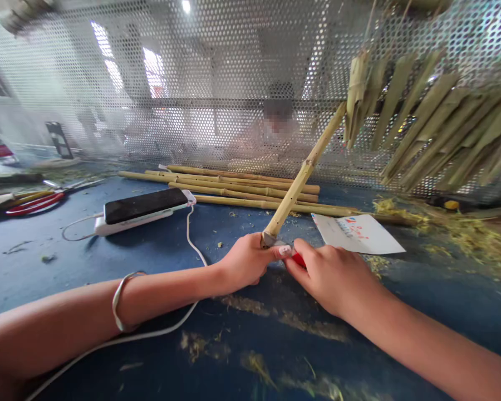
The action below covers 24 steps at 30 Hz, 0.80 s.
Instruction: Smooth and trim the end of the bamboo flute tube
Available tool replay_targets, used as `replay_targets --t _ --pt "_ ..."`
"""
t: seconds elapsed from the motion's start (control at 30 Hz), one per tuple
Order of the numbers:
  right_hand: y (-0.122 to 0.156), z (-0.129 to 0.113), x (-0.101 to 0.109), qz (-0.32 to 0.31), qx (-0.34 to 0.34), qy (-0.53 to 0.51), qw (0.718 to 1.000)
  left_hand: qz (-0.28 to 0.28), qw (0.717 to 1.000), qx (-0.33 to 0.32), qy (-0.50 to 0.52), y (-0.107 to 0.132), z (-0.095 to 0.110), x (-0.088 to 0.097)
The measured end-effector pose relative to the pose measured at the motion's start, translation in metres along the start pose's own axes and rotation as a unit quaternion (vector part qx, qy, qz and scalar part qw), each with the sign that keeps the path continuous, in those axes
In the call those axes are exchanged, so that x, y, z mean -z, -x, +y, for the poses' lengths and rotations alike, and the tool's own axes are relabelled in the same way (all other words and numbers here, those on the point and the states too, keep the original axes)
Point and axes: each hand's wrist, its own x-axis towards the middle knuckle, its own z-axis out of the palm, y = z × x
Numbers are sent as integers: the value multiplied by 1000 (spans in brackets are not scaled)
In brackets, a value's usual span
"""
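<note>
My left hand (244, 262) is closed around the lower end of a bamboo stick (303, 175), which slants up to the right. Its thumb points toward my right hand. In my right hand (336, 273) is a small red-handled tool (299, 259), mostly hidden by the fingers. A greyish, blade-like part shows beside the stick's lower end, between the two hands; its exact shape cannot be made out. Just beyond my right hand lies a white printed paper (359, 233). Several more bamboo sticks (242, 192) lie across the blue table behind the hands.
A black phone (146, 206) rests on a white power bank (133, 221), with a white cable (196, 245) running toward me. Red-handled pliers (35, 205) lie left. A perforated metal screen (217, 111) stands behind, with bamboo strips (438, 122) hanging right. Shavings (471, 234) litter the table.
</note>
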Motion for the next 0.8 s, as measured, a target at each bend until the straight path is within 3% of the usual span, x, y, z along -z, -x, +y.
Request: replay_targets --t 0.37,0.8 --pt "-3 -1 7 6 -40 37 998 38 999 6 -35 -3 -1 -3" --pt "-7 4 11 -98 -40 -93 990 -42 997 15 64 2 7 0"
